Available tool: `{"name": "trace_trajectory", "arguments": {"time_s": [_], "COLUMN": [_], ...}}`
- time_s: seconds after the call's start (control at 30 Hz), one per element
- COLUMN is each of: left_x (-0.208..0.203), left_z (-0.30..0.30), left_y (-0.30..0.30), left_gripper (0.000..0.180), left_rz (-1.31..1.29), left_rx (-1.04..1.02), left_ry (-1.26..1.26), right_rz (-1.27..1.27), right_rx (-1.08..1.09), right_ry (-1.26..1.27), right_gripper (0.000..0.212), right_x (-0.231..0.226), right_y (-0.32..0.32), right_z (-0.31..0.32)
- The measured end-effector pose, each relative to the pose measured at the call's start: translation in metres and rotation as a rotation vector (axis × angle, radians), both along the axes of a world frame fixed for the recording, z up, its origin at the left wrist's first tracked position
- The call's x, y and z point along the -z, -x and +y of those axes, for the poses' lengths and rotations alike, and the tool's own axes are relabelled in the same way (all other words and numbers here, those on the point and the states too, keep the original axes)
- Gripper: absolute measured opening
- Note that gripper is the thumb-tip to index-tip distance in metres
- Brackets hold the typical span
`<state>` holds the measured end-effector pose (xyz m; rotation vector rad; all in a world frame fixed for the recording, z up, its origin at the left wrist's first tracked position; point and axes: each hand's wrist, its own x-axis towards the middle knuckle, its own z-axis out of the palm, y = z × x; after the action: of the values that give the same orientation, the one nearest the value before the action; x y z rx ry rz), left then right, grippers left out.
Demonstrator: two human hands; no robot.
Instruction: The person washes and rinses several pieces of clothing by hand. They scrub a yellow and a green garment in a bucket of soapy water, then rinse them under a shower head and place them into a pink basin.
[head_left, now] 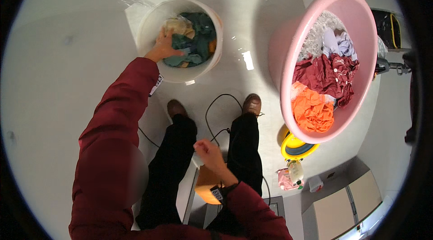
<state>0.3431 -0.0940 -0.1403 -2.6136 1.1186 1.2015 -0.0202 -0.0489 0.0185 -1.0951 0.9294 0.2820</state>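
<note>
My left hand (164,48) reaches into a white bucket (149,66) on the floor ahead. Its fingers and thumb are apart, and the fingertips rest against a beige cloth (179,27). Dark green wet clothes (198,32) fill the rest of the bucket, with an orange patch at their right side. Over my lap is my right hand (208,152), its fingers curled in, with nothing visible in them.
To the right stands a large pink tub (291,59) with suds, a maroon garment (322,75), an orange garment (313,111) and pale lilac cloth. Beyond its near end are a yellow basin (288,143) and a pale bottle (295,172). A black cable (207,113) loops between my feet.
</note>
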Motion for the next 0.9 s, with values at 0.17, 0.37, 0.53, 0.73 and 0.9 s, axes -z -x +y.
{"name": "trace_trajectory", "arguments": {"time_s": [0.17, 0.37, 0.53, 0.73, 0.9], "left_x": [0.031, -0.04, -0.128, -0.111, -0.04], "left_z": [-0.001, -0.02, -0.044, -0.05, -0.044], "left_y": [0.018, 0.004, -0.021, -0.009, 0.012], "left_gripper": [0.093, 0.041, 0.04, 0.063, 0.097], "left_rz": [0.061, 0.395, 0.663, 0.621, 0.105], "left_rx": [-0.019, 0.104, 0.032, 0.302, 0.449], "left_ry": [0.011, -0.059, -0.104, -0.131, -0.14], "right_rz": [0.019, 0.093, 0.146, 0.113, 0.159], "right_rx": [0.147, 0.278, 0.319, 0.365, 0.382], "right_ry": [-0.33, -0.375, -0.416, -0.463, -0.496], "right_gripper": [0.018, 0.014, 0.013, 0.013, 0.012], "right_x": [0.008, 0.02, 0.026, 0.029, 0.029], "right_y": [0.006, -0.002, -0.009, -0.012, -0.012], "right_z": [0.006, 0.004, 0.003, 0.001, -0.005]}}
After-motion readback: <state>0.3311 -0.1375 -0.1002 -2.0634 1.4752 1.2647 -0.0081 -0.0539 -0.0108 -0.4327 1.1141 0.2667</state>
